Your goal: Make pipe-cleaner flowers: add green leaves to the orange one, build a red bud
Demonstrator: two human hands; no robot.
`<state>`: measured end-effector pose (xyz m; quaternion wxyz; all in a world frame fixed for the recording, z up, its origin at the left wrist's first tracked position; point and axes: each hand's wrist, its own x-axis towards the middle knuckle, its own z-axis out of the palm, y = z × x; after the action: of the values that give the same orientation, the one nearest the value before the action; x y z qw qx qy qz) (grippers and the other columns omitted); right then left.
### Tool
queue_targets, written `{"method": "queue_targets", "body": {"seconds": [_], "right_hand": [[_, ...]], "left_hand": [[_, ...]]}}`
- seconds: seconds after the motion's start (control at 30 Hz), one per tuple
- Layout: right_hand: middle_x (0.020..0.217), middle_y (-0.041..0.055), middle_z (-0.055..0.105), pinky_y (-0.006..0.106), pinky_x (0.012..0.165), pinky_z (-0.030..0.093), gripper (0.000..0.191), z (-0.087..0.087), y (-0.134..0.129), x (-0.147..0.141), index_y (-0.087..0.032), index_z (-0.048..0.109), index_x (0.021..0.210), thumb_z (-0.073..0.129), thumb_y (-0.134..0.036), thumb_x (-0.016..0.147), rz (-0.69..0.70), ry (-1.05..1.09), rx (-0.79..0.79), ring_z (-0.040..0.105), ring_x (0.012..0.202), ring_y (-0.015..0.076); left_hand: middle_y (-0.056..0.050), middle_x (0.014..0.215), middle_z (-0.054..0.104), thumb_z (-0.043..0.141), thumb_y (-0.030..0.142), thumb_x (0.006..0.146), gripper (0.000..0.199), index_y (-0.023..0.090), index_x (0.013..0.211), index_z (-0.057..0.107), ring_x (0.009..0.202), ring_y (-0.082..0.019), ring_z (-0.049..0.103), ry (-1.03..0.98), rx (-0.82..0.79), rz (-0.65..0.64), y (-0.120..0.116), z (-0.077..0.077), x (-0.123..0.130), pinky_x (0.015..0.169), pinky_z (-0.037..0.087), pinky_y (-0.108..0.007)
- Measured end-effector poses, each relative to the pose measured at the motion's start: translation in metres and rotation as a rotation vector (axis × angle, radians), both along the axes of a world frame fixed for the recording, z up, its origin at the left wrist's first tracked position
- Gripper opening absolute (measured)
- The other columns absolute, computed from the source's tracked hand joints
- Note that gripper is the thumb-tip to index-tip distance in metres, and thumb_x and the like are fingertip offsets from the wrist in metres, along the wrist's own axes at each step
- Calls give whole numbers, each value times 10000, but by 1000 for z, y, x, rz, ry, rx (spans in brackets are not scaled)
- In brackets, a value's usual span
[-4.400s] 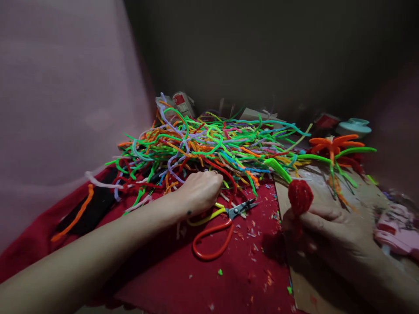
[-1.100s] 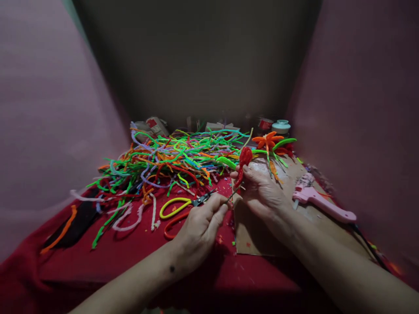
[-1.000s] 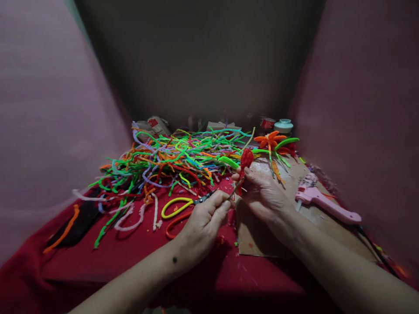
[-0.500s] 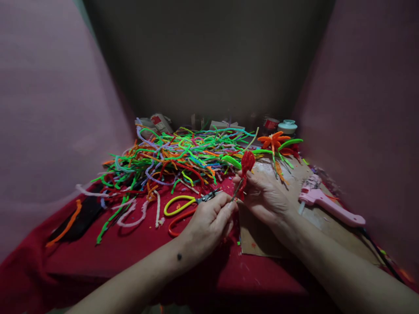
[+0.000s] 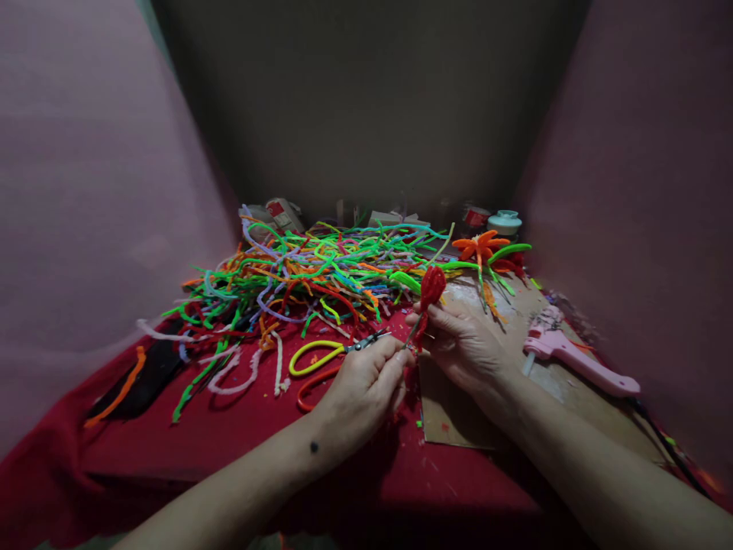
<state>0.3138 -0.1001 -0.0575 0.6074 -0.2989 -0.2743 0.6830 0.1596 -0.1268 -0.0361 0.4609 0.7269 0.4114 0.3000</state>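
A red pipe-cleaner flower bud [image 5: 433, 287] stands tilted between my hands, with a thin dark stem and a loose red strand below it. My left hand [image 5: 369, 386] is closed, pinching the lower end of the stem. Just under the red head, the fingers of my right hand [image 5: 466, 344] are closed around the upper part. Scissors [image 5: 316, 357] with one yellow and one red handle lie beside my left hand, partly hidden by it. A brown board [image 5: 458, 416] lies under my right hand and forearm.
Many coloured pipe cleaners [image 5: 303, 267] are heaped at the back. An orange pipe-cleaner flower [image 5: 479, 246] lies by the board's far edge. A pink glue gun [image 5: 578, 359] rests on the right. Behind are a light-blue-lidded jar [image 5: 504, 222] and small boxes. Red cloth [image 5: 229, 451] covers the table.
Both hands hold nearly the same place and grip. My left fingers have shifted very slightly on the stem, and the view has moved a little.
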Motion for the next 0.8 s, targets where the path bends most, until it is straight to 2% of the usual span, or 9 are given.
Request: {"method": "queue_targets", "body": {"seconds": [0.17,0.27,0.33,0.43,0.53,0.63,0.7,0.8], "right_hand": [[596,3,686,244,597,438,130,-1,0,-1,-177,717,689,773,-254,599,6,-35,17,593,586,126],[590,6,683,249,588,433,120,-1,1,-2,-183,719,683,770,-253,599,16,-33,16,586,570,126],[595,9,686,251,599,434,116,-1,1,-2,-183,718,679,768,-253,601,22,-28,7,592,584,130],[602,13,691,249,606,437,123,-2,1,-2,-178,718,682,769,-249,595,38,-6,-20,597,596,132],[603,13,694,245,583,439,133,-3,0,-3,-178,716,684,773,-241,581,49,30,-34,583,566,128],[625,18,701,252,569,446,125,-6,-1,-4,-179,711,704,761,-243,609,77,60,-50,581,555,131],[635,20,702,251,558,448,135,-8,-1,-5,-175,710,729,756,-247,624,93,80,-63,584,555,131],[620,12,693,242,519,439,161,-12,-1,-6,-173,709,742,768,-252,614,106,97,-69,573,525,123]], "left_hand": [[13,654,506,346,237,905,190,186,839,517,543,-99,427,331,362,24,5,-12,-9,556,308,-232],[-7,661,542,339,209,895,187,186,913,524,540,-120,457,497,467,22,5,-17,-13,547,292,-249],[-19,684,560,336,205,893,205,182,950,532,556,-125,473,497,474,22,6,-16,-13,555,306,-249],[-4,680,554,374,255,896,198,178,882,556,558,-100,467,307,303,4,7,-8,-11,557,343,-222],[45,530,472,417,331,882,230,168,777,540,413,-59,390,43,-108,-33,9,-2,-9,424,298,-178],[72,455,453,451,357,860,219,161,827,543,294,-35,304,-208,-488,-83,11,-3,-8,325,232,-154],[53,483,521,494,358,840,208,156,828,541,286,-30,343,-307,-576,-94,10,-8,-7,308,247,-138],[18,517,584,531,369,827,238,147,740,524,318,-44,441,-298,-566,-79,9,-13,-2,304,286,-127]]}}
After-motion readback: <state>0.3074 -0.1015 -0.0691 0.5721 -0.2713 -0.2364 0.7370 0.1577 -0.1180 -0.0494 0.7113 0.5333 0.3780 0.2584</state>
